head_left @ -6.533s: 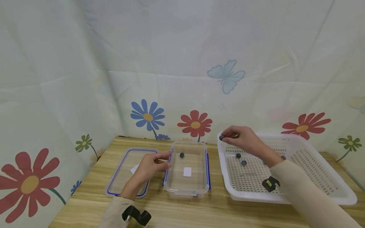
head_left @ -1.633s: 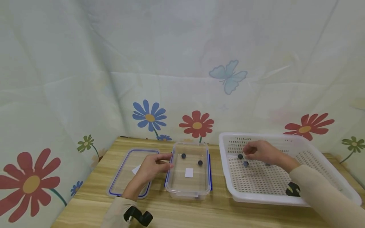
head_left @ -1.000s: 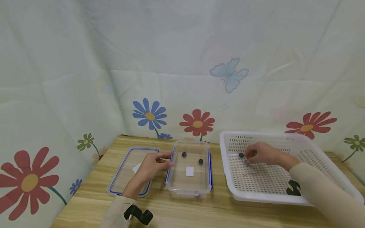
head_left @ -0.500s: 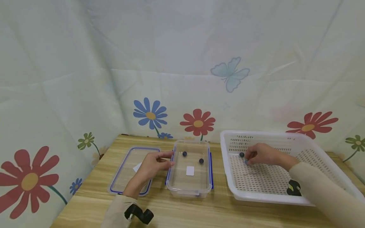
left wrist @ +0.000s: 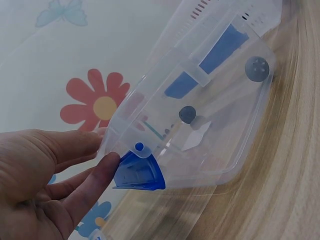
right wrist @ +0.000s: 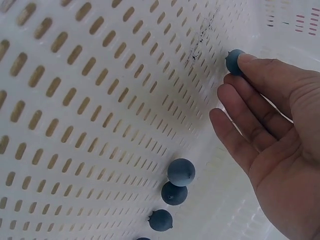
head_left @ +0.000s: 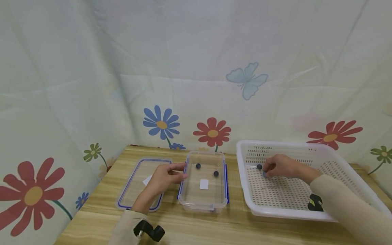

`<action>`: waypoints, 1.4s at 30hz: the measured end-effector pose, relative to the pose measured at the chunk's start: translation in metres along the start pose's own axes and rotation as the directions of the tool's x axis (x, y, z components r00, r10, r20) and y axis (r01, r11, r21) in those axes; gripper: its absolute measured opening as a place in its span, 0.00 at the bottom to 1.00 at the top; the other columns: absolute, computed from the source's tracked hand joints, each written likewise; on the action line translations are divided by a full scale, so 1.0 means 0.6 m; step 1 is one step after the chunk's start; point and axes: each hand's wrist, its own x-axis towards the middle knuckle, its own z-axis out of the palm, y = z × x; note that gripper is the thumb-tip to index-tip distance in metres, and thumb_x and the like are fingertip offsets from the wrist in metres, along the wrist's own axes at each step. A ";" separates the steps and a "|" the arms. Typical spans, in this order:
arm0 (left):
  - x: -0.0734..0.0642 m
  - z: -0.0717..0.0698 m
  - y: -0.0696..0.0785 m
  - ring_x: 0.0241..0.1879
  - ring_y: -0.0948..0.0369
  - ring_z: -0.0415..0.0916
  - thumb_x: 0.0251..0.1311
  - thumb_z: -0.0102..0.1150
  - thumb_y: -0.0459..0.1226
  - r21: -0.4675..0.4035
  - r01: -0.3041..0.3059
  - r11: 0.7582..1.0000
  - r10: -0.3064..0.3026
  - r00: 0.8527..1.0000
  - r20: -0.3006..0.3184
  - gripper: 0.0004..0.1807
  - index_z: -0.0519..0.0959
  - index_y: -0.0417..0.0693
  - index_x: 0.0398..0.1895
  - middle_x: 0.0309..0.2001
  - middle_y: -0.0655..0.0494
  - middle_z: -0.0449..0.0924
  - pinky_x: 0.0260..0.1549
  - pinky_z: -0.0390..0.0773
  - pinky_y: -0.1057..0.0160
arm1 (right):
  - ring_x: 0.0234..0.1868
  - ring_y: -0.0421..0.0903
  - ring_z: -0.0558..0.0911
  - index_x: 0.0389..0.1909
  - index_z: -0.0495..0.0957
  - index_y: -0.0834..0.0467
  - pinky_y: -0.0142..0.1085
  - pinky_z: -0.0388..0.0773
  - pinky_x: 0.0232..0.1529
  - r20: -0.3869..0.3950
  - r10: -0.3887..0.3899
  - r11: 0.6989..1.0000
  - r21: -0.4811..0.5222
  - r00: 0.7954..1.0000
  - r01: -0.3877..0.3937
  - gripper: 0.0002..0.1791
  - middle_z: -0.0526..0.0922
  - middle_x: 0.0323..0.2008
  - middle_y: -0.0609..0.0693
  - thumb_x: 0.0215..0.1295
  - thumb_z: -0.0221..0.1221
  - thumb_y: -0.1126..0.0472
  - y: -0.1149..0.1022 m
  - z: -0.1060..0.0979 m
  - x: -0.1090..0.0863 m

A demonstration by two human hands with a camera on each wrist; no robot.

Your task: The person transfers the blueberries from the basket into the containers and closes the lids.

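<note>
The right hand point(head_left: 281, 165) has come down since a moment ago and now pinches one berry point(right wrist: 233, 62) — secured, though still inside the basket point(head_left: 284, 212) — while the left hand point(head_left: 162, 179), fingers relaxed, touches the box point(head_left: 196, 199) where two berries point(head_left: 198, 166) lie

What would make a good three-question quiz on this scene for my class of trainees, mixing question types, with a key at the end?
1. Multiple choice: how many blueberries lie in the clear container? A) one B) two C) five
2. True or false: the blue-edged lid is off the container and lies on the table.
3. Fill the gap: the right hand pinches another blueberry inside the ____.

Key:
1. B
2. True
3. white basket
</note>
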 end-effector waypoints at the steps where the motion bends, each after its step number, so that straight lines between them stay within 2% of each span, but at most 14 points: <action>1: -0.001 0.000 0.001 0.42 0.56 0.86 0.66 0.73 0.33 -0.003 0.000 1.000 0.000 1.000 0.002 0.24 0.82 0.32 0.63 0.56 0.38 0.85 0.44 0.87 0.57 | 0.39 0.45 0.80 0.43 0.89 0.57 0.41 0.82 0.44 -0.003 0.001 1.000 0.002 1.000 -0.001 0.08 0.85 0.37 0.44 0.64 0.73 0.66 -0.001 -0.001 -0.001; 12: -0.002 0.000 0.002 0.42 0.57 0.86 0.66 0.73 0.33 0.006 0.021 1.000 -0.021 1.000 -0.014 0.23 0.83 0.34 0.63 0.55 0.40 0.86 0.43 0.87 0.59 | 0.40 0.45 0.82 0.44 0.89 0.57 0.44 0.83 0.46 -0.055 -0.014 1.000 0.013 0.998 0.015 0.07 0.87 0.39 0.44 0.67 0.73 0.62 -0.020 -0.004 -0.001; 18: -0.001 0.001 -0.001 0.41 0.57 0.86 0.67 0.72 0.31 0.011 0.023 1.000 -0.023 1.000 -0.020 0.22 0.83 0.33 0.62 0.55 0.40 0.87 0.43 0.87 0.58 | 0.43 0.46 0.83 0.47 0.89 0.60 0.47 0.84 0.49 -0.090 -0.008 0.999 0.033 0.996 0.011 0.09 0.88 0.42 0.47 0.68 0.71 0.64 -0.033 -0.004 -0.003; 30: 0.001 -0.002 -0.004 0.41 0.57 0.86 0.67 0.73 0.33 0.005 0.046 0.999 -0.046 0.999 -0.021 0.23 0.83 0.35 0.63 0.52 0.41 0.87 0.44 0.87 0.58 | 0.46 0.47 0.86 0.49 0.89 0.60 0.49 0.85 0.51 -0.155 -0.056 0.997 0.051 0.986 0.065 0.09 0.89 0.44 0.48 0.71 0.68 0.64 -0.058 -0.021 -0.005; 37: 0.001 0.000 0.001 0.41 0.57 0.86 0.66 0.73 0.31 0.008 0.042 0.999 -0.042 0.999 -0.026 0.22 0.84 0.35 0.62 0.53 0.41 0.87 0.43 0.87 0.58 | 0.44 0.45 0.85 0.48 0.88 0.58 0.44 0.85 0.49 -0.192 -0.084 0.992 0.080 0.978 0.101 0.08 0.88 0.42 0.45 0.72 0.69 0.61 -0.079 -0.031 -0.008; 42: 0.002 0.001 0.006 0.41 0.56 0.86 0.66 0.72 0.31 0.006 0.033 0.999 -0.033 0.999 -0.024 0.21 0.84 0.34 0.62 0.53 0.41 0.87 0.42 0.87 0.59 | 0.45 0.45 0.85 0.49 0.88 0.58 0.45 0.85 0.50 -0.219 -0.086 0.991 0.077 0.972 0.105 0.10 0.88 0.43 0.46 0.72 0.69 0.60 -0.092 -0.035 -0.009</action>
